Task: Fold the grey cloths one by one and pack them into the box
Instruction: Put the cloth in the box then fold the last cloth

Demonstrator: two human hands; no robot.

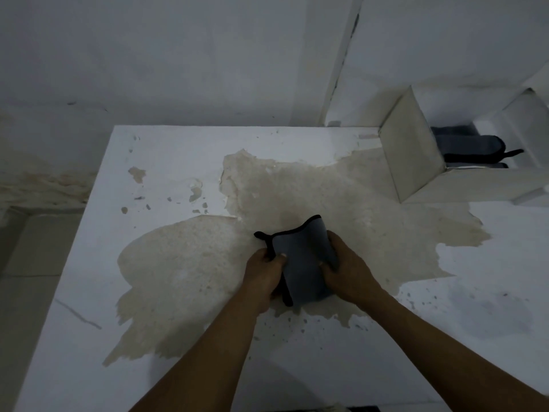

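Over the middle of the worn white table [184, 150], the left hand [263, 275] and right hand [346, 270] each gripped a side of a partly folded grey cloth [303, 263] with black trim, while folded cloths [463, 148] sat in the open box [413, 156] at far right, no lettering legible anywhere.
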